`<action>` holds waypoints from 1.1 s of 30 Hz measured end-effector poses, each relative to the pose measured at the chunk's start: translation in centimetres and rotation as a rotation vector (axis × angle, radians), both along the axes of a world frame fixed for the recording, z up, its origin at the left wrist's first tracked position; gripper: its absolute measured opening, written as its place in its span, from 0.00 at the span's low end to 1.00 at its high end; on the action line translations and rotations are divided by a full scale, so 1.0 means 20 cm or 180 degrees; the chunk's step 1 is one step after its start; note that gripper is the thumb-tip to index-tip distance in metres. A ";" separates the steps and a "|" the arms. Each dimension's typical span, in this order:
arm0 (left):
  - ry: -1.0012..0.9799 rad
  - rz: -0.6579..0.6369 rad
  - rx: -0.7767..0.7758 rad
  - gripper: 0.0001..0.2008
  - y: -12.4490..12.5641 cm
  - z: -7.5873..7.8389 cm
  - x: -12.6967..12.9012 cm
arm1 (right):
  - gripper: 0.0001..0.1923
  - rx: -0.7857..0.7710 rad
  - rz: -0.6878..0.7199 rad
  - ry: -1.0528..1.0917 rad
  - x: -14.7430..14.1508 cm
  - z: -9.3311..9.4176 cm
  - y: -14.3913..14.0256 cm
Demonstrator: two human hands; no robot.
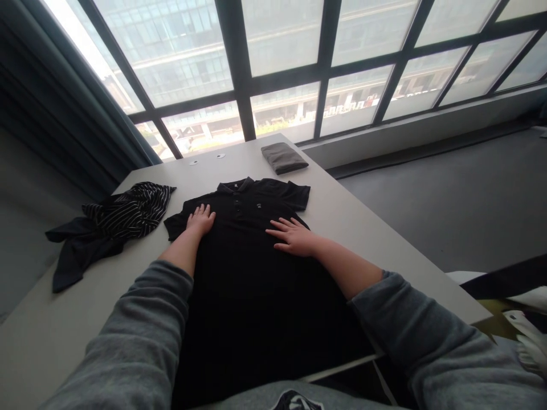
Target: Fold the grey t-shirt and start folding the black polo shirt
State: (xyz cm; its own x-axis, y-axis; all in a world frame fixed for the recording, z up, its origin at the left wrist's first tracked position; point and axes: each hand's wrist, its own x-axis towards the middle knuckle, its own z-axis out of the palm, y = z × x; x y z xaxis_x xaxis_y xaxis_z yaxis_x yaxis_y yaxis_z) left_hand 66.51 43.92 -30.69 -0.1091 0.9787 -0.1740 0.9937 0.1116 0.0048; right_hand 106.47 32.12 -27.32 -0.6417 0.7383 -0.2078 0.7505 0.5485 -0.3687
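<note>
A black polo shirt (256,285) lies spread out front side up on the white table, its collar toward the window and its hem toward me. My left hand (201,220) rests flat on the shirt's chest near the left sleeve, fingers stretched out. On the right side of the chest, below the small logo, my right hand (293,236) lies palm down with its fingers spread. Neither hand grips the fabric. Part of the shirt's lower edges is hidden by my forearms.
Crumpled dark clothes, one striped (137,210), lie at the table's left. A folded grey garment (284,158) sits near the far right corner of the table (410,273). Beyond stand large windows, with a dark curtain (77,85) at left. White and olive items are by the right edge.
</note>
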 end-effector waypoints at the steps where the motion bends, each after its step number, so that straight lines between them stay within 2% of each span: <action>1: 0.0007 0.0010 0.0008 0.37 0.00 0.01 0.01 | 0.37 0.0003 -0.0001 -0.0006 0.00 0.00 0.00; 5: 0.0066 -0.0106 0.0216 0.37 -0.08 0.02 0.12 | 0.37 -0.0001 0.0002 0.0005 -0.01 0.00 0.00; 9: 0.0002 -0.0750 0.0386 0.36 -0.29 -0.05 0.28 | 0.37 0.0028 0.0020 -0.0005 -0.01 -0.01 0.00; 12: -0.0085 -0.1058 0.0279 0.35 -0.43 -0.09 0.30 | 0.37 0.0033 0.0001 0.0045 -0.01 -0.02 0.01; 15: -0.0048 -0.0922 0.0154 0.35 -0.47 -0.08 0.21 | 0.37 0.0014 -0.0005 0.0033 -0.01 -0.01 0.00; 19: 0.0077 -0.0574 0.0098 0.35 -0.45 -0.04 0.06 | 0.36 0.0002 -0.0009 0.0029 0.00 -0.01 0.00; 23: 0.0118 -0.0423 0.0099 0.35 -0.44 -0.02 -0.01 | 0.37 0.0006 0.0011 0.0032 0.00 -0.01 0.01; 27: 0.0129 -0.0368 0.0075 0.36 -0.44 0.00 0.00 | 0.37 0.0036 0.0015 -0.0033 0.00 0.00 0.01; 30: 0.0189 -0.0241 0.0074 0.38 -0.47 0.02 0.08 | 0.36 0.0032 0.0006 -0.0043 -0.01 0.00 0.00; 33: 0.0218 -0.0590 0.0216 0.39 -0.56 0.04 0.23 | 0.37 0.0035 0.0004 -0.0041 -0.01 0.00 0.01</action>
State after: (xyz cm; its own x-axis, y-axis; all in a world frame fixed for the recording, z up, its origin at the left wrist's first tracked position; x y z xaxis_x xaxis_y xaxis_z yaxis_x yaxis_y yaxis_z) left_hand 71.03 32.64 -29.95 0.0645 0.9923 -0.1053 0.9955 -0.0713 -0.0623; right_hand 106.31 32.23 -27.35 -0.6400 0.7397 -0.2080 0.7544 0.5535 -0.3529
